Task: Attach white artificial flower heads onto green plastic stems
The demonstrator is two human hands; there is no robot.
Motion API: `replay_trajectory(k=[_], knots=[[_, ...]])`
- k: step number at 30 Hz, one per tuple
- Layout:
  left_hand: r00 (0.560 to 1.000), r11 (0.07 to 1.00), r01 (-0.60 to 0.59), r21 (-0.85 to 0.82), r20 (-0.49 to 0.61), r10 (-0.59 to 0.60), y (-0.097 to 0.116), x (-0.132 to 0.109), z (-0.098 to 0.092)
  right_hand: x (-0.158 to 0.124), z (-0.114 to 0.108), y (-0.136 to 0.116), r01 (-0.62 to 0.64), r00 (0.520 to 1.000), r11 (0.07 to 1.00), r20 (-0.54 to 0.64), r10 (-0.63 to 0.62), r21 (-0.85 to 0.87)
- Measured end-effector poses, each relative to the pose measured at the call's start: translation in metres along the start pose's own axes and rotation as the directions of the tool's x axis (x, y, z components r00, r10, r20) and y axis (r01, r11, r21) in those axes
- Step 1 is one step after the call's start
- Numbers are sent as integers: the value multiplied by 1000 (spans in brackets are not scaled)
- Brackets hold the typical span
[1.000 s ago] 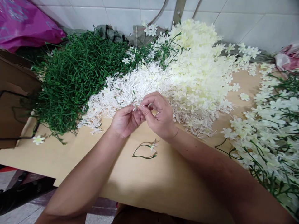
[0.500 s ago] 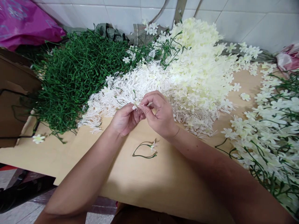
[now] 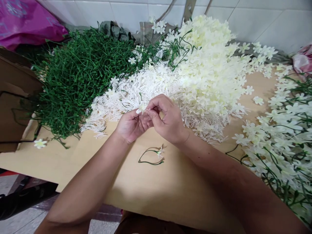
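Between my two hands, over the near edge of the white heap, is a small white artificial flower. My left hand is closed on it, with the thumb along its side. My right hand pinches at the same flower with thumb and forefinger; the exact spot between those fingertips is too small to make out. Below my hands a bent green plastic stem lies on the board, with a white stamen piece at its upper end.
Green stems are heaped at the left, white stamens in the middle, cream flower heads behind right. Assembled flower sprays spread along the right. A cardboard box and purple bag stand left. Behind is a tiled wall.
The flower at my fingertips now shows its petals more fully. Both hands stay nearly in place, and the stem on the board has not moved. The whole view shifts slightly.
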State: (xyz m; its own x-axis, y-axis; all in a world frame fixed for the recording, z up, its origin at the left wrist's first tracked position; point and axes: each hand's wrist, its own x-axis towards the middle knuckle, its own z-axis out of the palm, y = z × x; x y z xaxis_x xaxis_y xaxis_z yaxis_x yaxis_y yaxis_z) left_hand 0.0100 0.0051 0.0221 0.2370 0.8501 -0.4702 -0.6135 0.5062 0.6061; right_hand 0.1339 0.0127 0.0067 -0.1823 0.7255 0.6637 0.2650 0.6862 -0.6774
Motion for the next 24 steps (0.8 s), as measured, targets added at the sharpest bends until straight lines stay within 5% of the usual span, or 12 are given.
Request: replay_trajectory(k=[24], knots=[[998,995,-30,95,53,25,3,1,-5,-1,-1,4,159,987,982,-22,-162,-104]])
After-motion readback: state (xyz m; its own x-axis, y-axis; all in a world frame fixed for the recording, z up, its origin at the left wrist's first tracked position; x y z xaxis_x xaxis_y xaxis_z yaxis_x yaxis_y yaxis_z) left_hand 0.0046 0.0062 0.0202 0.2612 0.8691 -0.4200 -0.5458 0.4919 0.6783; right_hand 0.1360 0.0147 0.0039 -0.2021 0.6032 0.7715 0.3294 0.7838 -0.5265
